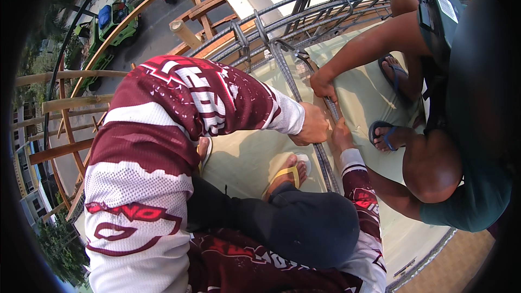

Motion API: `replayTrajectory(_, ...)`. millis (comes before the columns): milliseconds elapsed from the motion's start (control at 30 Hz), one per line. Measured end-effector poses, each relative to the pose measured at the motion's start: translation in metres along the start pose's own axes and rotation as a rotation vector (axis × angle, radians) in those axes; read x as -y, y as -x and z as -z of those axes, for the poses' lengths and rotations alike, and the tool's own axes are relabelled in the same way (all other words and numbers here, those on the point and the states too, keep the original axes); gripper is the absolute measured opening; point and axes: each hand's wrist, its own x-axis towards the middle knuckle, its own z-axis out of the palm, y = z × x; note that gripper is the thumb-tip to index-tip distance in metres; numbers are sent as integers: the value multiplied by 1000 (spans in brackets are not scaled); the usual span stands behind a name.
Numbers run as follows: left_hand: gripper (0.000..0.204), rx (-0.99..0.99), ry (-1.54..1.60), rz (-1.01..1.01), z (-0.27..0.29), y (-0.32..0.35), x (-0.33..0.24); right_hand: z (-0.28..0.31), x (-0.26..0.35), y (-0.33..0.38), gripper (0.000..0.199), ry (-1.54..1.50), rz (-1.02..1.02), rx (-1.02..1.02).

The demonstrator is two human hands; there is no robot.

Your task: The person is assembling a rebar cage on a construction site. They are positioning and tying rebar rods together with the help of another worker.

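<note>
Crouched high on formwork (369, 97), I grip a rebar (324, 165) with both hands: my left hand (313, 126) closed around it, my right hand (342, 134) just below. A co-worker's hand (323, 86) holds it further up. I judge we're positioning it; next needs steady alignment.

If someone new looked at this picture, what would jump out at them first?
The big maroon-and-white patterned sleeve fills the left and centre. Its left hand and the right hand meet on a ribbed steel bar, which a co-worker's hand also grips just above. Far below at upper left, a green vehicle stands on a street.
</note>
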Motion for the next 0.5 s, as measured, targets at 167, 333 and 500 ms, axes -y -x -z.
replayTrajectory(167, 19, 53, -14, 46, 10, 7, 1, 1, 4, -14, 26, 8, -31, 72)
replayTrajectory(333, 21, 144, -5, 38, 23, 7, -2, 6, 18, -15, 23, 64, -60, 44)
replayTrajectory(500, 21, 209, 50, 70, 28, 8, -3, 10, 26, -9, 25, 75, -113, 86)
